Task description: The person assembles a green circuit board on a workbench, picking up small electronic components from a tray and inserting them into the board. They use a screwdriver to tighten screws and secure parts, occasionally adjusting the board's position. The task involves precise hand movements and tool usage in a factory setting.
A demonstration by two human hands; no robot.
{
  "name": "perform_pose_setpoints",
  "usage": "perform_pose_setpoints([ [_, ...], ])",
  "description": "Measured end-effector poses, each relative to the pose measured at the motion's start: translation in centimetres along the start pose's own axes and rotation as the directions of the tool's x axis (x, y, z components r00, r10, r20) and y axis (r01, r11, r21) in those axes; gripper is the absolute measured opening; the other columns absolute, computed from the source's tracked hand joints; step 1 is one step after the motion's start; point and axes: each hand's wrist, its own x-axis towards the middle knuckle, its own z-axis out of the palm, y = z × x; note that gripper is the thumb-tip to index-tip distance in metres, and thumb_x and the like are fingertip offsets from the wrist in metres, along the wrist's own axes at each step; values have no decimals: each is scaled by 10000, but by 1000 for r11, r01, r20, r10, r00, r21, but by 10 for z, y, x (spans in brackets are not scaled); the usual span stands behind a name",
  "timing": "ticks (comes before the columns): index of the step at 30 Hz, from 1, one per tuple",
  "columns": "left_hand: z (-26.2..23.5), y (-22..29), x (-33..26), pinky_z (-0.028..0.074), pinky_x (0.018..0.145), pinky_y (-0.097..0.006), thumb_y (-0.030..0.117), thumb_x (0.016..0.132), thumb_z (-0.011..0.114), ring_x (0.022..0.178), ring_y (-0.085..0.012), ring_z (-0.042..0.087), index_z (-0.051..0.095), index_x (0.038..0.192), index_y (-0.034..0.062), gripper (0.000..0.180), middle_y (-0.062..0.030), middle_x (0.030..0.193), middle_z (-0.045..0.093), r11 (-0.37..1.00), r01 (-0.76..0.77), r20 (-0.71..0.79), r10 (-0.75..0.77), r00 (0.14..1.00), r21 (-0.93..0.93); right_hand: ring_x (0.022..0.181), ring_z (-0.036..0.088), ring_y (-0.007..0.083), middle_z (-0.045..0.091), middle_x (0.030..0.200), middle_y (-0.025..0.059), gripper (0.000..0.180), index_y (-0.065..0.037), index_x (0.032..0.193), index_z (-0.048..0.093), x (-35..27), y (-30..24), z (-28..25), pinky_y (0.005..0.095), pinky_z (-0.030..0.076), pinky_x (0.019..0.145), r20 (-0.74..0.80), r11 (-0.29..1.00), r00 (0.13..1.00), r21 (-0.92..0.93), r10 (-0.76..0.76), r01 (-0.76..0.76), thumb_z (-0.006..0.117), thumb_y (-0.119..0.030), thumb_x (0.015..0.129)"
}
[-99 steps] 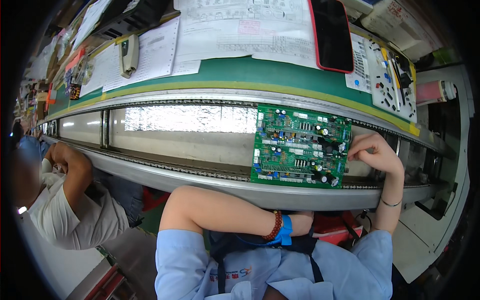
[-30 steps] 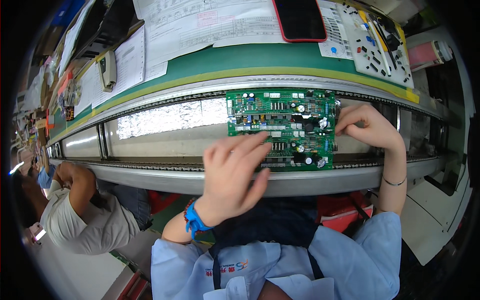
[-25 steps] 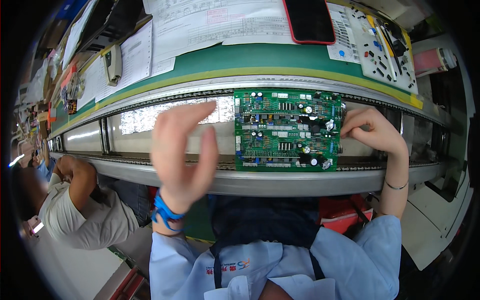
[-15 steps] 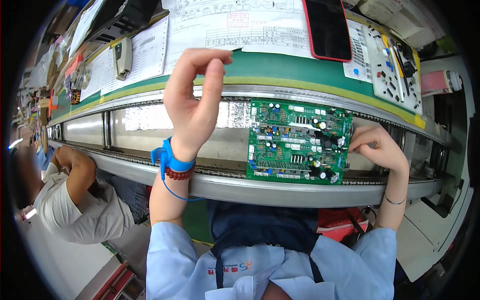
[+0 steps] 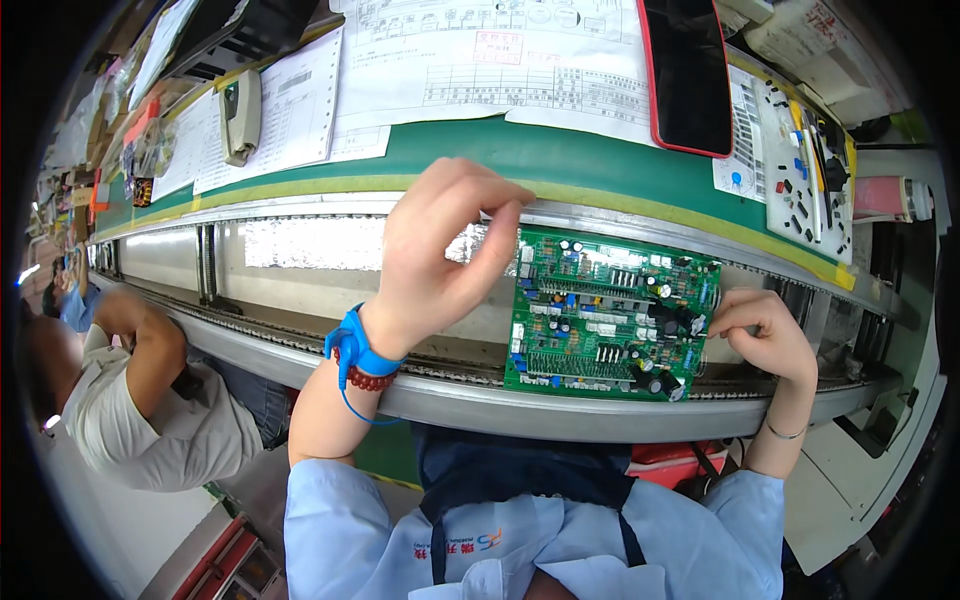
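Observation:
A green circuit board (image 5: 600, 315), crowded with capacitors, white connectors and pins, lies across the two rails of a metal conveyor. My left hand (image 5: 440, 250) hovers over the conveyor just left of the board's far left corner. Its thumb and forefinger are bent together in a pinch; whatever may be between the tips is too small to make out. A blue wrist strap (image 5: 365, 342) with a thin cord and a dark red bead bracelet circle that wrist. At the board's right edge, my right hand (image 5: 758, 328) has its fingers curled in against the edge.
Beyond the conveyor (image 5: 450, 425), a green bench mat (image 5: 450, 150) carries printed sheets (image 5: 500, 60), a red-edged phone (image 5: 688, 75) and a grey stapler-like tool (image 5: 240, 115). A white tray (image 5: 800, 190) holds small loose parts and slim tools. Another person (image 5: 160, 400) sits at the left.
My left hand has moved right and nearer to me, closer to the board, its fingers still pinched. My right hand stays at the board's right edge. The whole view has shifted slightly.

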Motion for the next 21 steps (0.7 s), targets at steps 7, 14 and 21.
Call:
perform_pose_setpoints([
  [7, -3, 4, -1, 441, 638, -304, -74, 784, 563, 715, -210, 577, 631, 893, -11, 143, -104, 815, 661, 999, 5, 198, -13, 980, 42, 746, 600, 274, 622, 794, 145, 227, 24, 814, 667, 0, 0, 0, 346, 477, 694, -4, 1000, 1000, -21, -21, 21, 494, -18, 672],
  [14, -6, 2, 1, 398, 709, -361, 121, 854, 519, 740, -254, 557, 631, 991, 19, 204, -78, 804, 649, 997, 81, 206, -82, 975, 17, 738, 598, 275, 622, 789, 144, 224, 24, 809, 667, 0, -1, 0, 349, 474, 682, -4, 999, 1000, -40, -24, 24, 497, -15, 670],
  [21, -11, 6, 3, 387, 823, -356, 278, 907, 394, 867, -252, 555, 613, 1075, -12, 401, -97, 957, 688, 999, 24, 395, -33, 918, 27, 727, 593, 283, 620, 783, 147, 219, 24, 807, 668, 0, 2, -1, 351, 475, 675, -11, 998, 999, -40, -41, 40, 499, -2, 670],
])
